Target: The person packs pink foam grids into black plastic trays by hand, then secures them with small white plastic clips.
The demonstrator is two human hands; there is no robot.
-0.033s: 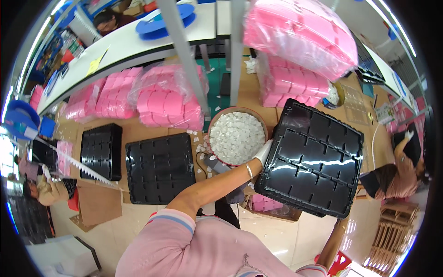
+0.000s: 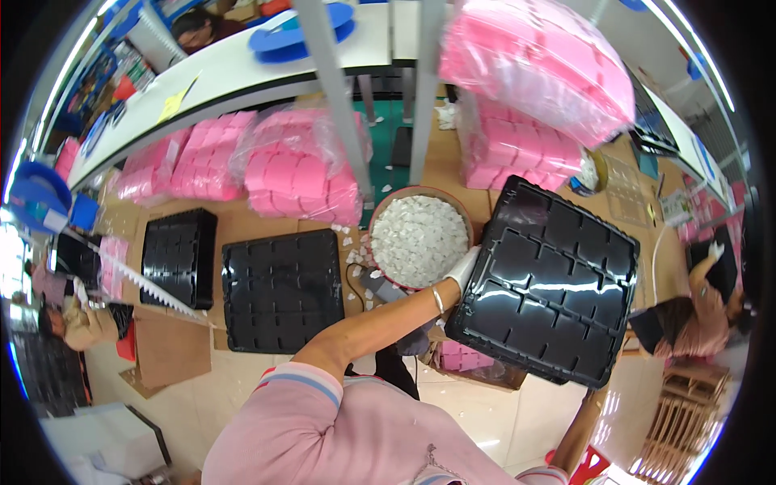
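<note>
A large black plastic tray [image 2: 550, 279], molded in a grid of raised compartments, is held up and tilted in front of me on the right. Its glossy underside catches streaks of light, and another black layer shows under its near edge. My left hand [image 2: 463, 269], in a white glove, grips its left edge, with the fingers mostly hidden behind it. At the near right corner, my right hand [image 2: 596, 396] supports the tray; its fingers are out of sight. Beside my left hand stands a round tub [image 2: 373, 234] full of small white pieces [image 2: 420, 241].
Two more black trays lie left on the cardboard-covered table, a flat one [image 2: 283, 291] and a deeper one [image 2: 179, 257]. Wrapped pink foam blocks [image 2: 303, 182] sit behind; another bundle [image 2: 537, 69] overhangs at right. Metal posts [image 2: 426, 97] rise mid-table. A co-worker [image 2: 687, 315] is at far right.
The view has shifted slightly, so the table and background sit a little further right. Both hands keep the tray, whose near edge appears marginally lower.
</note>
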